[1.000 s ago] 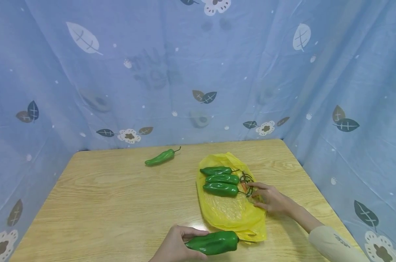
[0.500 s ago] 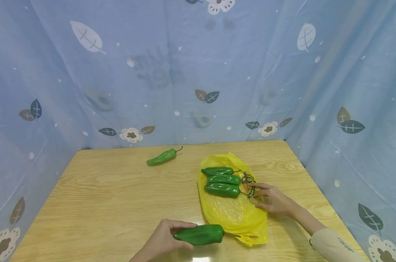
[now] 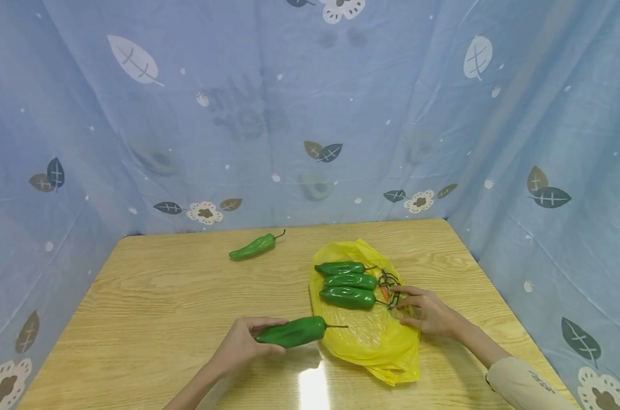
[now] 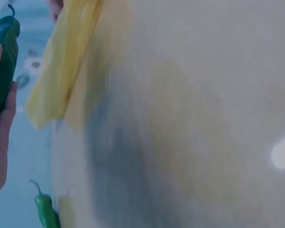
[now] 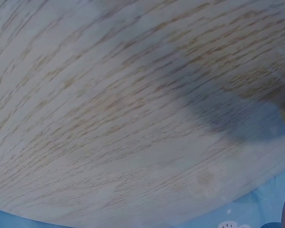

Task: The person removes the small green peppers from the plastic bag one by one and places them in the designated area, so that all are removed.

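My left hand (image 3: 243, 344) grips a large green chili pepper (image 3: 300, 331) by its tapered end. The pepper is held left of the yellow plastic bag (image 3: 361, 333), its stem pointing right over the bag's edge. In the left wrist view the thumb and a finger lie along opposite sides of this pepper (image 4: 9, 40). My right hand (image 3: 428, 313) rests at the bag's right edge, fingers spread and fingertips at a cluster of dark stems (image 3: 390, 279). Three green peppers (image 3: 348, 297) lie side by side on the bag, stems toward that hand.
Another green pepper (image 3: 253, 247) lies alone toward the back of the wooden table (image 3: 171, 296). A small orange-red piece (image 3: 384, 294) shows among the stems. Blue patterned curtain (image 3: 269, 114) hangs behind the table and along both sides.
My left hand has carried the pepper leftward and away from me, from in front of the bag to its left edge. The right hand has stayed at the bag.
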Available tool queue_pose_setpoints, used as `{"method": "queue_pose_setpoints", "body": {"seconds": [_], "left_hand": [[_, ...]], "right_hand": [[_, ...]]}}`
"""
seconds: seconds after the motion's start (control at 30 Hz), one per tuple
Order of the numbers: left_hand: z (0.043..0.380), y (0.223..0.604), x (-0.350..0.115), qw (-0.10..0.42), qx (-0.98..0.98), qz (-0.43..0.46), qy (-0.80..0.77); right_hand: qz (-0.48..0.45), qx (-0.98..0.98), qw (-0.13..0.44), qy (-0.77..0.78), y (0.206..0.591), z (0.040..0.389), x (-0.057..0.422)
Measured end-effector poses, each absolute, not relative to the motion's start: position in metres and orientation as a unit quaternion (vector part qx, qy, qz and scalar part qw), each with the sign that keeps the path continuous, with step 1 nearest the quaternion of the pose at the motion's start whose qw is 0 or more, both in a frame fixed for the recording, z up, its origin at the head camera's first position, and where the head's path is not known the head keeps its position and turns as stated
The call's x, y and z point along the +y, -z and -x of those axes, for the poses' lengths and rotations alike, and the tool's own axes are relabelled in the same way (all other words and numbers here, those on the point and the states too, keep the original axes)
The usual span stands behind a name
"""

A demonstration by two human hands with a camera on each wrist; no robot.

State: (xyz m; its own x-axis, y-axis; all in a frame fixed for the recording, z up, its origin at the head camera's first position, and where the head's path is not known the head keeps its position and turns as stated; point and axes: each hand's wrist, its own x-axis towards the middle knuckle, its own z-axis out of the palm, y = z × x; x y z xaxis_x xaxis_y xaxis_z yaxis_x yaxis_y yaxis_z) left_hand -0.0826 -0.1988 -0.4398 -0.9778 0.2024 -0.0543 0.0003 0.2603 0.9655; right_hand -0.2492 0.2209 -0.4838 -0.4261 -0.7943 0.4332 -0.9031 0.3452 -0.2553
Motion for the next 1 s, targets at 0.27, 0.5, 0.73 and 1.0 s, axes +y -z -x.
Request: {"method": "queue_pose_setpoints", "body": {"seconds": [0.27, 0.5, 0.73, 1.0], "left_hand": [[0.107, 0.437, -0.222, 0.055, 0.804, -0.031, -0.592], [0.13, 0.427, -0.241, 0.002, 0.833, -0.001, -0.553], [0.158, 0.424, -0.258, -0.016, 0.843, 0.007, -0.538], [0.191, 0.431, -0.273, 0.005, 0.855, 0.035, -0.518]], "right_hand": [[-0.523, -0.814, 0.123, -0.22, 0.482, 0.249, 0.221], [-0.521, -0.817, 0.111, -0.223, 0.48, 0.249, 0.22], [-0.521, -0.817, 0.106, -0.225, 0.481, 0.249, 0.221], [-0.525, -0.813, 0.11, -0.224, 0.483, 0.247, 0.221]]}}
